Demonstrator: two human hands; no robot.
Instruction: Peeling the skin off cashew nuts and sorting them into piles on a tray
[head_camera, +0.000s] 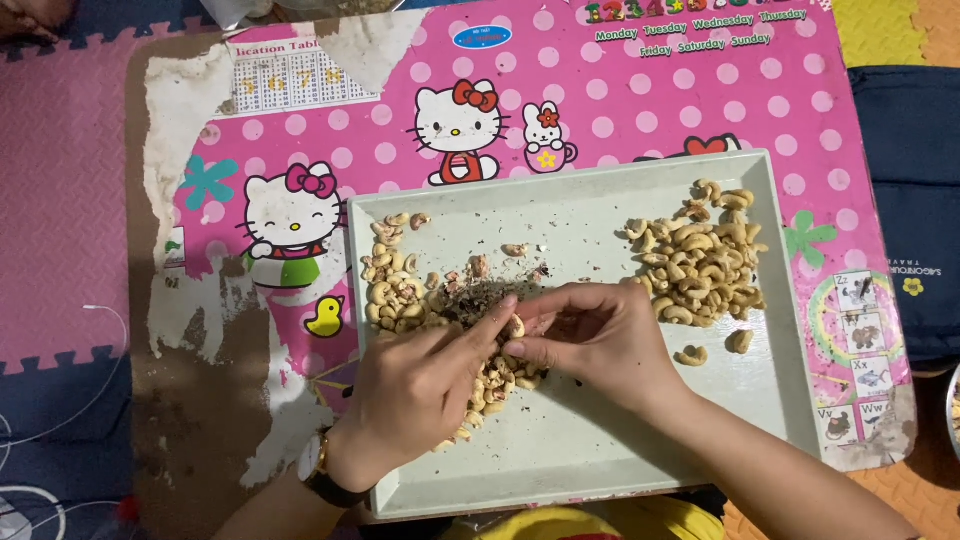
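Left hand (425, 385) and right hand (590, 340), fingers (520, 350) pinching one cashew (516, 327), over tray (600, 450)

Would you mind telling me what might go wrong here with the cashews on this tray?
The cleaned pile lies against the tray's low right rim, so a bump might spill nuts. Skin flakes lie loose mid-tray and could drift into either pile. The left hand and right hand crowd one nut, which may snap.

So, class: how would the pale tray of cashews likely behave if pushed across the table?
The tray looks flat and stiff, so it would probably slide whole. Its low rim may let loose cashews skitter about. The peeling table might snag it.
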